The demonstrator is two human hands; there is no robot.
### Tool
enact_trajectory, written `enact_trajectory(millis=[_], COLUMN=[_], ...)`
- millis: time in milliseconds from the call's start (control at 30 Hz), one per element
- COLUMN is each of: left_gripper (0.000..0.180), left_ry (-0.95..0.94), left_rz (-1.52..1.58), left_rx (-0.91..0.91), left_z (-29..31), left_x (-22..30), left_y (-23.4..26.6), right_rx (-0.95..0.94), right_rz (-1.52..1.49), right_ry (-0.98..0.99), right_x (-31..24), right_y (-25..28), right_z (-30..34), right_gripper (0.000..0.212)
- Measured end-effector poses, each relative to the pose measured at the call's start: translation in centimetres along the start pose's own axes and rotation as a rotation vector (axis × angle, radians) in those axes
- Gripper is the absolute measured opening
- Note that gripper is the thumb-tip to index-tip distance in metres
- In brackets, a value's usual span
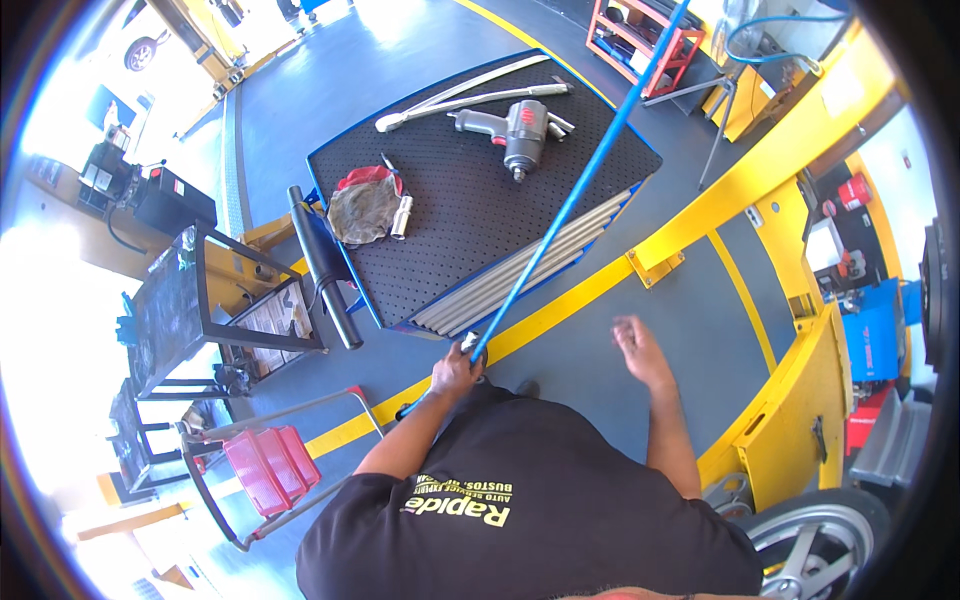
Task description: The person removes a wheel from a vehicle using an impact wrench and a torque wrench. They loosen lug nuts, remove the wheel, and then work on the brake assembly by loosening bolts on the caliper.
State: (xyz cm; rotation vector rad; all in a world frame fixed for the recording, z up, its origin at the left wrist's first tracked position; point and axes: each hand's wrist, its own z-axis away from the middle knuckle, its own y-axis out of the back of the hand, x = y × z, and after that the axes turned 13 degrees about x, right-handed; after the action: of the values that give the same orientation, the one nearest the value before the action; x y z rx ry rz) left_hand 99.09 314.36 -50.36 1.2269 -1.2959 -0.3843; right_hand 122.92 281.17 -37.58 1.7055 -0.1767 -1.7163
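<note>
My left hand (457,372) is closed around the end of a blue air hose (562,215), beside a short shiny metal piece (469,342). From there the hose stretches up and away to the far right, crossing over the tool cabinet. My right hand (640,350) is raised over the floor with fingers curled in, and nothing shows in it. On the cabinet's black perforated top (455,270) lie a grey impact wrench (522,135), a long torque wrench (480,100), a grey and red rag or glove (365,208) and a silver socket (402,217).
A black tube (322,268) leans at the cabinet's left side. Left of me stand a dark metal cart (205,300) and a trolley with a red plastic bin (270,470). Yellow lift arms (770,190) rise at right, above a wheel (815,545). A red tool rack (640,45) stands far right.
</note>
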Motion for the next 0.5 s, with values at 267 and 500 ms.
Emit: enact_trajectory(millis=[267, 500], left_gripper=[0.024, 0.029], left_ry=[-0.137, -0.236], left_rz=[0.117, 0.267], left_rx=[0.143, -0.315], left_z=[-6.9, -9.3], left_x=[2.9, 1.0], left_y=[3.1, 7.5], right_rx=[0.065, 0.282], right_rz=[-0.607, -0.382], right_ry=[0.715, 0.367], right_x=[-27.9, -36.3], right_y=[-3.5, -13.8], right_z=[-10.2, -22.7], right_gripper=[0.02, 0.05])
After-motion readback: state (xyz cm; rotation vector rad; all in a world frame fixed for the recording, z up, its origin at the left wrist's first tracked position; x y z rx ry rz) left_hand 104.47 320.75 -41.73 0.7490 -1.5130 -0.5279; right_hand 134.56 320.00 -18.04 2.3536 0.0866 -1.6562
